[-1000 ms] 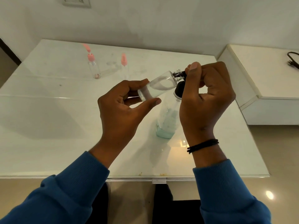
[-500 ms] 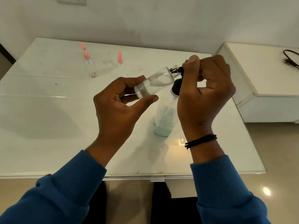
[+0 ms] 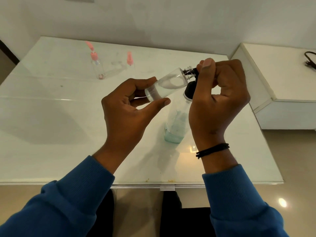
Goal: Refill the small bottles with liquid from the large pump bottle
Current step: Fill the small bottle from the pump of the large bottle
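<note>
Head view. The left hand (image 3: 130,106) pinches the base of a clear small bottle (image 3: 168,83), tilted and partly filled, its threaded neck at the black pump spout. The right hand (image 3: 220,98) is closed over the pump of the large bottle (image 3: 176,127), which stands near the table's (image 3: 51,134) right edge, with pale green liquid at its bottom.

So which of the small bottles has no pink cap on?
The small bottle tilted in the left hand; the two bottles standing at the back have pink tops.
</note>
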`<state>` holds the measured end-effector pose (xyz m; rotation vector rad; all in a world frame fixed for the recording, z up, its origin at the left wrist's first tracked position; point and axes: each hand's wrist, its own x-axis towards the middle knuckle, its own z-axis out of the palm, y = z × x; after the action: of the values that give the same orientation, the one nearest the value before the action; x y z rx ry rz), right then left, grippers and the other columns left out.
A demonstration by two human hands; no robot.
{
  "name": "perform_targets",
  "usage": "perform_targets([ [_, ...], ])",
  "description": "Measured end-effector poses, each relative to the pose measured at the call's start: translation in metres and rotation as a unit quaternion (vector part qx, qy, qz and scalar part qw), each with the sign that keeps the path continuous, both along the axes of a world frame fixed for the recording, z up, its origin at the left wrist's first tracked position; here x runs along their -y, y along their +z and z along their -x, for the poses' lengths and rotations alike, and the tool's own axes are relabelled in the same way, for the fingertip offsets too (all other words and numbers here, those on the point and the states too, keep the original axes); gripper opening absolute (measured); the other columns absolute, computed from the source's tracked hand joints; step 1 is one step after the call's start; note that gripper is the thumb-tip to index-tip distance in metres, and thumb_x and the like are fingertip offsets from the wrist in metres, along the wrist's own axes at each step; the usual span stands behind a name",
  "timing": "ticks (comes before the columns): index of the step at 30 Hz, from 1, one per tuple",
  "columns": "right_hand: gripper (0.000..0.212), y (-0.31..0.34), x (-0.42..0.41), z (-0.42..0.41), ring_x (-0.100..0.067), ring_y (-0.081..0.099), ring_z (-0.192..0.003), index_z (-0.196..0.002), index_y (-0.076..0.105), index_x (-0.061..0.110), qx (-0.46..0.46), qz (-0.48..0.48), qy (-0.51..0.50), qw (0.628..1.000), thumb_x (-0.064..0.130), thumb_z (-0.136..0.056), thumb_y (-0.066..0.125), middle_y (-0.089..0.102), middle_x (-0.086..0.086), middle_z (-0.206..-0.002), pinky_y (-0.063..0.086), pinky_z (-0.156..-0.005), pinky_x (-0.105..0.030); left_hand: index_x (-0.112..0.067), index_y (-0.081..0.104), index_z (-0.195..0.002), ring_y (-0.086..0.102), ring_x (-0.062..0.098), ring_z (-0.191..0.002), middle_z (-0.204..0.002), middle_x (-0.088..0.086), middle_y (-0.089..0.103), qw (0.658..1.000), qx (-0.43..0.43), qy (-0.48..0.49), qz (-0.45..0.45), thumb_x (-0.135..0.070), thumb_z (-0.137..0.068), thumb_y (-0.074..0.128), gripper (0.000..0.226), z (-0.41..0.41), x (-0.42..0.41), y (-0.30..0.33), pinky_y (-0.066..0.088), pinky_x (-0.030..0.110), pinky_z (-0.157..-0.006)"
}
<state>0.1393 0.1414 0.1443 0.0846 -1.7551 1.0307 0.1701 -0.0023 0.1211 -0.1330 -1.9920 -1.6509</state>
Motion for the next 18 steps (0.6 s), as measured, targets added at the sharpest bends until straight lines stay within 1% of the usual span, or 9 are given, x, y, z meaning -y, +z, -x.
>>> perform_targets([
  [3, 0.030, -0.0026, 0.0018, -0.0004, -0.025, 0.056, -0.067, -0.070, 0.066, 0.002, 0.000, 0.006, 0.013, 1.000, 0.009, -0.098, 0.059, 0.059, -0.003, -0.073, 0.046, -0.058, -0.046, -0.014, 0.070, -0.112, 0.072, 0.009, -0.098, -0.106, -0.009, 0.072, 1.000, 0.002, 0.002, -0.001, -0.020, -0.075, 0.091, 0.043, -0.0001, 0.0009, -0.0014, 0.059, 0.017, -0.081],
  [6, 0.031, 0.0013, -0.0019, 0.0019, -0.027, 0.056, -0.066, -0.069, 0.066, 0.002, 0.001, -0.001, 0.002, 1.000, 0.012, -0.098, 0.059, 0.062, -0.006, -0.071, 0.044, -0.057, -0.048, -0.014, 0.070, -0.113, 0.072, 0.011, -0.098, -0.107, -0.007, 0.072, 1.000, 0.001, 0.002, -0.001, -0.020, -0.075, 0.091, 0.044, -0.0004, -0.0004, -0.0009, 0.059, 0.019, -0.081],
  [9, 0.032, 0.0015, -0.0018, 0.0013, -0.029, 0.055, -0.066, -0.068, 0.065, 0.003, -0.004, -0.001, -0.002, 1.000, 0.011, -0.098, 0.060, 0.061, -0.004, -0.071, 0.044, -0.057, -0.049, -0.012, 0.070, -0.113, 0.073, 0.014, -0.100, -0.109, -0.003, 0.073, 1.000, -0.002, -0.001, 0.001, -0.019, -0.076, 0.091, 0.043, 0.0004, -0.0003, -0.0010, 0.060, 0.022, -0.082],
  [11, 0.030, -0.0022, 0.0004, 0.0000, -0.026, 0.055, -0.067, -0.070, 0.065, 0.003, -0.003, 0.005, 0.005, 1.000, 0.008, -0.098, 0.060, 0.058, -0.001, -0.073, 0.044, -0.057, -0.047, -0.011, 0.071, -0.114, 0.073, 0.015, -0.101, -0.110, -0.002, 0.073, 1.000, -0.001, 0.001, 0.005, -0.020, -0.076, 0.091, 0.044, 0.0004, 0.0002, -0.0018, 0.060, 0.022, -0.082],
  [15, 0.030, -0.0019, 0.0002, 0.0002, -0.026, 0.055, -0.067, -0.070, 0.064, 0.003, 0.003, 0.004, 0.010, 1.000, 0.010, -0.098, 0.059, 0.058, 0.000, -0.073, 0.044, -0.058, -0.048, -0.014, 0.070, -0.113, 0.073, 0.012, -0.098, -0.107, -0.007, 0.073, 1.000, 0.004, -0.002, -0.006, -0.020, -0.074, 0.092, 0.044, -0.0001, 0.0003, -0.0018, 0.059, 0.020, -0.081],
  [18, 0.031, 0.0040, -0.0026, 0.0015, -0.029, 0.055, -0.066, -0.069, 0.066, 0.003, -0.002, -0.004, 0.000, 1.000, 0.012, -0.098, 0.060, 0.062, -0.003, -0.071, 0.043, -0.057, -0.050, -0.014, 0.070, -0.112, 0.073, 0.011, -0.096, -0.106, -0.009, 0.072, 1.000, 0.002, -0.008, -0.010, -0.020, -0.074, 0.092, 0.045, -0.0001, -0.0005, 0.0003, 0.059, 0.019, -0.081],
])
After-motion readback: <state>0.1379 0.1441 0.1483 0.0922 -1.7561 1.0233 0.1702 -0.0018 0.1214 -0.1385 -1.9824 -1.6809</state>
